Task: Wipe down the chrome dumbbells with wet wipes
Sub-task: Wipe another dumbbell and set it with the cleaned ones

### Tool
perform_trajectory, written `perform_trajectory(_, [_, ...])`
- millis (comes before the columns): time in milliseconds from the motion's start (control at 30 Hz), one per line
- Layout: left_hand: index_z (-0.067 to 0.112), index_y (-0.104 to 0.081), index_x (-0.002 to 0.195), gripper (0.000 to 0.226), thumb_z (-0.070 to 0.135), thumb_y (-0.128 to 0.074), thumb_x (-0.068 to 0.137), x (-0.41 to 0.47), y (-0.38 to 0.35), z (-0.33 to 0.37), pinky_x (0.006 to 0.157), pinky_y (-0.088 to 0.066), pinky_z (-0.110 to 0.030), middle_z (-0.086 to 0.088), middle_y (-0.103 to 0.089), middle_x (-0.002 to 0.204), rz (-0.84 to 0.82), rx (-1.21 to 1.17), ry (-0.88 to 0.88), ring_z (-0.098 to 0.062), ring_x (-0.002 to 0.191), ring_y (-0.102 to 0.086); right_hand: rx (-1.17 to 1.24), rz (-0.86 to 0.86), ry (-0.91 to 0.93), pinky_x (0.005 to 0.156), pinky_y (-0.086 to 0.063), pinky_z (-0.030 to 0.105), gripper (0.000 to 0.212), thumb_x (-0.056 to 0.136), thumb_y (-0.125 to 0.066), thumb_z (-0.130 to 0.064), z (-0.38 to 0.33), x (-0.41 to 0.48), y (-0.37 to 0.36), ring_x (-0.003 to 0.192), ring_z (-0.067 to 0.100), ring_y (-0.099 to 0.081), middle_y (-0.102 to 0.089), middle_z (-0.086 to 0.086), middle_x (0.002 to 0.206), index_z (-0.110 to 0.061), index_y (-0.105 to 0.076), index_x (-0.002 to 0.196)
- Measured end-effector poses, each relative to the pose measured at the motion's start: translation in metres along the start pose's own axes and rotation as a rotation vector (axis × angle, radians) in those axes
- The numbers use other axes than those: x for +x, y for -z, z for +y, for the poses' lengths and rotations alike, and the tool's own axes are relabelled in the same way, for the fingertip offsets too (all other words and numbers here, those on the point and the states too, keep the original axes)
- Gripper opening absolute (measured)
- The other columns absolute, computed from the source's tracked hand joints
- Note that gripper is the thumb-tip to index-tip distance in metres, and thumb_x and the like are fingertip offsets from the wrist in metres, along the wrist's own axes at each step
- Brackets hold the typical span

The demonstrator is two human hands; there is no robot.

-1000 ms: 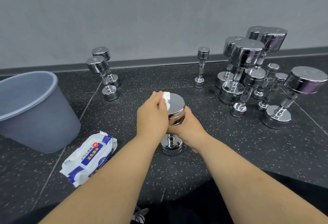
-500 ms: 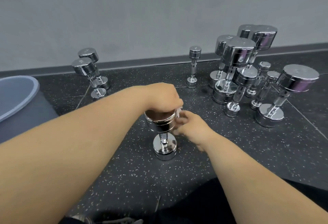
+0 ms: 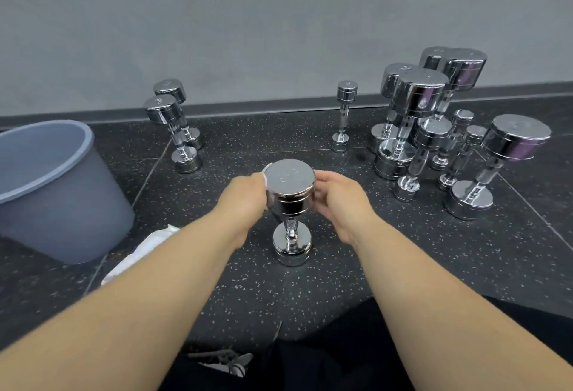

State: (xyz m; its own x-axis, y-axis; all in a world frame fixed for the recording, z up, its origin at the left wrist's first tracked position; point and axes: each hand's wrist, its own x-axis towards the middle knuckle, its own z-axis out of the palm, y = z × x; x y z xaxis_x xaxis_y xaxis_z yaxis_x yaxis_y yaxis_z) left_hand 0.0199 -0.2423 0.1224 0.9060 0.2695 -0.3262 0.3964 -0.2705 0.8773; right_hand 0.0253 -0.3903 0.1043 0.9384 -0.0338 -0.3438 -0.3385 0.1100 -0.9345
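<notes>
A chrome dumbbell [image 3: 290, 192] stands upright on the black speckled floor in front of me. My left hand [image 3: 245, 196] holds a white wet wipe [image 3: 267, 173] against the left side of its top head; only a sliver of the wipe shows. My right hand [image 3: 341, 201] cups the right side of the same head with curled fingers. Both forearms reach in from the bottom of the view.
A grey plastic bin [image 3: 52, 192] stands at the left. A wet wipe pack [image 3: 139, 251] lies partly hidden under my left forearm. Two dumbbells [image 3: 173, 124] stand back left, one small dumbbell [image 3: 344, 114] at the back, several more [image 3: 434, 130] at the right by the wall.
My left hand has moved with the wipe from over the top of the dumbbell head to its left side. The right hand now cups the right side. The bin and pack are back in view.
</notes>
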Motion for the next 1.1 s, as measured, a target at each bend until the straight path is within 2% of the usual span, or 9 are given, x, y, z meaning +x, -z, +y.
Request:
perform_trajectory(133, [0.011,-0.064,0.099,0.021,0.005,-0.044,0.095,-0.016,0.001,-0.024,0.098,-0.052,-0.040,-0.008,-0.067,0.114,-0.089,-0.175,0.011,-0.024,0.107,-0.064,0.122,0.076,-0.017,0.106,-0.045,0.041,0.025,0.090,-0.049,-0.003,-0.009,-0.015,-0.005,0.106,0.035,-0.062,-0.067,0.019,0.106,0.000,-0.071,0.102])
perform_trajectory(267, [0.006,-0.064,0.083,0.021,0.016,-0.047,0.077,-0.008,0.000,-0.025,0.079,-0.046,-0.036,-0.006,-0.061,0.085,0.039,-0.157,-0.030,-0.019,0.080,-0.051,0.245,0.116,-0.120,0.091,-0.054,0.035,0.010,0.097,-0.056,-0.021,-0.007,-0.023,-0.006,0.090,0.018,-0.067,-0.069,0.011,0.109,-0.014,-0.062,0.099])
perform_trajectory(467, [0.009,-0.072,0.093,0.008,0.009,-0.070,0.085,-0.017,0.000,-0.040,0.071,-0.048,-0.026,-0.002,-0.069,0.084,0.074,-0.237,-0.063,-0.012,0.071,-0.059,0.347,-0.154,-0.437,0.068,-0.062,0.042,0.059,0.085,-0.075,-0.035,-0.004,-0.022,0.004,0.091,0.041,-0.071,-0.061,0.031,0.118,0.002,-0.048,0.124])
perform_trajectory(533, [0.013,-0.075,0.085,0.005,0.010,-0.071,0.085,-0.023,0.001,-0.039,0.072,-0.044,-0.025,0.004,-0.071,0.078,0.009,-0.234,-0.101,-0.006,0.066,-0.058,0.348,-0.289,-0.424,0.070,-0.063,0.040,0.047,0.087,-0.073,-0.024,-0.004,-0.025,0.002,0.091,0.038,-0.071,-0.063,0.027,0.119,0.004,-0.057,0.122])
perform_trajectory(667, [0.018,-0.079,0.085,0.010,0.016,-0.070,0.087,-0.033,0.001,-0.033,0.077,-0.053,-0.024,0.003,-0.075,0.083,-0.188,-0.188,-0.060,-0.009,0.077,-0.063,0.279,-0.197,-0.344,0.065,-0.061,0.025,0.010,0.088,-0.065,0.006,0.003,-0.032,-0.010,0.078,0.021,-0.071,-0.069,0.020,0.098,0.008,-0.067,0.098])
perform_trajectory(767, [0.016,-0.072,0.089,0.005,0.019,-0.068,0.088,-0.023,0.011,-0.030,0.069,-0.050,-0.024,0.001,-0.070,0.087,0.035,-0.249,0.011,-0.010,0.074,-0.059,0.032,0.104,-0.190,0.071,-0.059,0.032,0.014,0.077,-0.073,0.008,0.004,-0.028,-0.004,0.070,0.018,-0.068,-0.072,0.018,0.088,0.005,-0.073,0.091])
perform_trajectory(867, [0.020,-0.067,0.116,0.024,0.013,-0.055,0.096,-0.015,0.022,-0.030,0.090,-0.051,-0.029,0.005,-0.066,0.117,0.005,-0.338,-0.013,-0.011,0.104,-0.062,-0.194,0.361,0.084,0.076,-0.050,0.031,0.029,0.088,-0.061,-0.010,0.002,-0.024,-0.011,0.071,0.015,-0.060,-0.071,0.006,0.078,-0.022,-0.076,0.067])
perform_trajectory(1000, [0.023,-0.063,0.126,0.042,0.001,-0.043,0.098,-0.017,0.017,-0.024,0.104,-0.045,-0.031,0.005,-0.065,0.121,-0.124,-0.424,-0.082,-0.011,0.111,-0.059,-0.385,0.329,0.275,0.080,-0.045,0.032,0.035,0.104,-0.036,-0.020,0.023,-0.042,-0.038,0.086,0.016,-0.054,-0.069,0.005,0.104,-0.017,-0.067,0.120])
perform_trajectory(1100, [0.030,-0.072,0.098,0.044,-0.003,-0.044,0.094,-0.016,0.013,-0.022,0.093,-0.050,-0.025,0.003,-0.073,0.100,-0.145,-0.393,-0.103,-0.010,0.094,-0.062,-0.400,0.282,0.377,0.064,-0.032,0.026,0.040,0.099,-0.047,-0.016,0.033,-0.051,-0.038,0.063,0.008,-0.039,-0.051,-0.002,0.068,-0.023,-0.050,0.061])
